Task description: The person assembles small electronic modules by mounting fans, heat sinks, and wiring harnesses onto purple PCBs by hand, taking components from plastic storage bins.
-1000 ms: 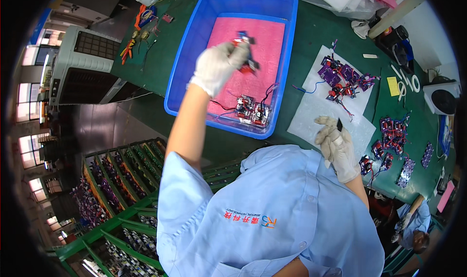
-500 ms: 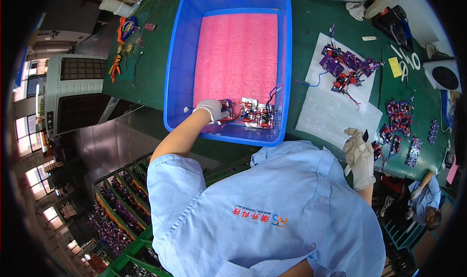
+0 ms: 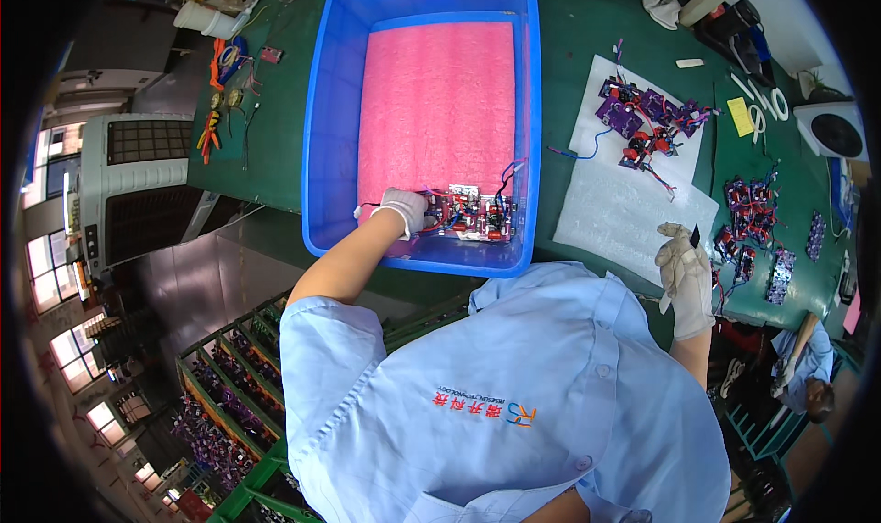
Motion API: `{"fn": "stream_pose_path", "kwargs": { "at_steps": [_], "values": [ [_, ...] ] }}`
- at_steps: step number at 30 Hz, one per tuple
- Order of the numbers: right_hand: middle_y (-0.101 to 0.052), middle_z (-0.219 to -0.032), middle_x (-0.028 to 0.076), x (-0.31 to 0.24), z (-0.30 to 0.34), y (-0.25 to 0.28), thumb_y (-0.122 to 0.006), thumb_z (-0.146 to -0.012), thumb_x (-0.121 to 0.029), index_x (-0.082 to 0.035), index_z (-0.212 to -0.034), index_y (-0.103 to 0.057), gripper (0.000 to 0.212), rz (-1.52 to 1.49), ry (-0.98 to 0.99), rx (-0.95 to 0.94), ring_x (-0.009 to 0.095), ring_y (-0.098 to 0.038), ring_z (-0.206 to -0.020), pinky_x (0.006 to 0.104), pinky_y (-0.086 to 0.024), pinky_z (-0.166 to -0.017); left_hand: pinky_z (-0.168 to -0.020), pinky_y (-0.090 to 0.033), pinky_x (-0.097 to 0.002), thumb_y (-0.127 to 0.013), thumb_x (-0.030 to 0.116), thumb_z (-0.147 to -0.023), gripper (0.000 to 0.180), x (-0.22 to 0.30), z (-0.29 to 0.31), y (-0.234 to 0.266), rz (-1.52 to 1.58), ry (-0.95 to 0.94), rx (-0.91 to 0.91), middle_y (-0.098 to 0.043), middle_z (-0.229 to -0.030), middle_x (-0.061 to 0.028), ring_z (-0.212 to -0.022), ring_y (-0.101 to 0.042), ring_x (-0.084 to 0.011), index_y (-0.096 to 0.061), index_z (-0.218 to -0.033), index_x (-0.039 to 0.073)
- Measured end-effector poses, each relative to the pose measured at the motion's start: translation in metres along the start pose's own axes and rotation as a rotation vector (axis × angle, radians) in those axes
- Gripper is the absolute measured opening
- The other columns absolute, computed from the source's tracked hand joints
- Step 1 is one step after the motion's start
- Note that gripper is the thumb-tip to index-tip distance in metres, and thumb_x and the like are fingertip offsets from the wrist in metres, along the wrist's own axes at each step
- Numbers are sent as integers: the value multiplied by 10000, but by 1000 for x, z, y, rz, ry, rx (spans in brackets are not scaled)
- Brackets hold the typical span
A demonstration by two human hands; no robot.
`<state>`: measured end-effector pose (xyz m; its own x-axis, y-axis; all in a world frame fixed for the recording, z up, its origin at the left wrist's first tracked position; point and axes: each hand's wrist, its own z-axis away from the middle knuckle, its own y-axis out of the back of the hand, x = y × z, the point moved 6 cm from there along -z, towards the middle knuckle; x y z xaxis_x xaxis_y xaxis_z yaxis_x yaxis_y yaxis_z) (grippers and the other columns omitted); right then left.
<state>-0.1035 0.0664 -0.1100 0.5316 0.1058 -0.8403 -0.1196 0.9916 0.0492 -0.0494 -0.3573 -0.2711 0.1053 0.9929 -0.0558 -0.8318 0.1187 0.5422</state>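
Observation:
Inside the blue plastic bin (image 3: 309, 147), my gloved left hand (image 3: 404, 211) is closed on the left side of a circuit board (image 3: 444, 213) with red parts and wires. This board sits close against other populated circuit boards (image 3: 485, 218) in the bin's near right corner, on a pink foam sheet (image 3: 439, 110). My gloved right hand (image 3: 686, 280) is at the right, over the near edge of the bench, with its fingers curled. From it sticks the black pointed tip of a slim tool (image 3: 695, 237); the rest is hidden by the glove.
White foam sheets (image 3: 624, 216) lie right of the bin, with several purple circuit boards (image 3: 647, 119) on the farther one. More boards (image 3: 751, 211) rest at the far right. Orange-handled tools (image 3: 209, 130) lie left of the bin. A co-worker (image 3: 808, 362) sits at the lower right.
My left hand has moved right with its board, closing the gap to the boards beside it. The right hand has shifted slightly right. The whole view has shifted a little.

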Motion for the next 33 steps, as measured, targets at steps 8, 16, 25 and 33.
{"fn": "stream_pose_path", "kwargs": {
  "at_steps": [8, 16, 25, 33],
  "values": [
    [-521, -613, 5, 7, -18, 21, -490, -893, -442, 4, -1068, -550, 483, 0, -21, 41, 23, -332, -373, 183, -218, -330, -834, -439, -403, -549, 466, -777, 414, 6, -14, -14, -77, -53, -28, -661, -932, -133, -905, -633, -262, -667, -955, 111],
    [-563, -699, 19, 77, -84, 91, -555, -858, -359, -73, -1091, -548, 369, 309, -171, 347, 60, -423, -497, 220, -321, -420, -862, -440, -412, -319, 474, -881, 563, -10, -25, -22, 418, 167, -283, -594, -1067, -229, -986, -583, -338, -581, -1095, 24],
    [-615, -878, 216, 92, -193, 44, -561, -771, -170, -23, -898, -607, 200, 1001, 539, 246, 374, -569, -853, 435, -443, -805, -849, -446, -441, -385, 396, -912, 476, -13, 37, 50, 501, 469, 534, -619, -970, -225, -933, -599, -349, -640, -942, -5],
    [-624, -834, 219, 143, -241, 68, -573, -752, -215, -55, -916, -545, 231, 1002, 249, 198, 398, -594, -871, 481, -456, -777, -831, -466, -338, -542, 136, -889, 259, 44, 152, 81, 906, 227, 1393, -581, -1097, -187, -968, -582, -250, -567, -1075, -42]
  ]
}}
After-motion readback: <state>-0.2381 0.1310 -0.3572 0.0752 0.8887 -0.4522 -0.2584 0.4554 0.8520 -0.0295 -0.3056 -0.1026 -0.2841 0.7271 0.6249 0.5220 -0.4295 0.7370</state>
